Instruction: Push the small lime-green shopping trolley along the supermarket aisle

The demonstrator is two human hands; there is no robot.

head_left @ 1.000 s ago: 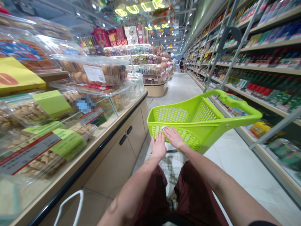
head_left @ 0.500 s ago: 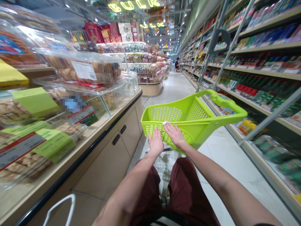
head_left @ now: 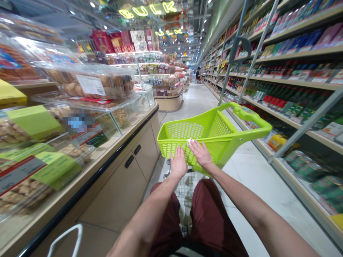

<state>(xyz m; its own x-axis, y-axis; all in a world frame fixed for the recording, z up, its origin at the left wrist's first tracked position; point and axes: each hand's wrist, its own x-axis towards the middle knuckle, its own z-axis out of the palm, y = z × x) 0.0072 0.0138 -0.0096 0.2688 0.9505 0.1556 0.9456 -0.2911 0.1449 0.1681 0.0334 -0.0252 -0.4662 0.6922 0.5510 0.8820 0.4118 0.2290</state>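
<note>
Right grip: a bare right hand [head_left: 201,156], palm down, fingers extended over a small crumpled white wad [head_left: 189,142], holding it against the cart.
Left grip: a bare left hand [head_left: 179,165], released, fingers outstretched against the perforated near wall; apart from the right hand.
White wad: under the right fingertips, at the upper rim of the near wall, toward the basket's left end.
Cart: a lime-green plastic shopping cart [head_left: 227,142] with a pierced basket, upright on the pale tiled floor [head_left: 241,189]; its looped handle is at the right end.
Lower body: maroon trousers [head_left: 211,214], knees bent, just below the hands.
Worktop, left: a beige cabinet counter [head_left: 118,189] with a black rail along its aisle-side edge; clear plastic boxes of baked goods [head_left: 92,85] are stacked above, with yellow-green and red-and-grey labels in front.
Lower left corner of the view: a white curved bar [head_left: 77,237], partly cut off.
Right side: long beige shelves [head_left: 297,84] of packaged goods; green cans [head_left: 312,170] lie on a low shelf.
Background: a yellow neon sign [head_left: 147,10] overhead; a distant person [head_left: 198,74] in dark clothing beside the shelves.
</note>
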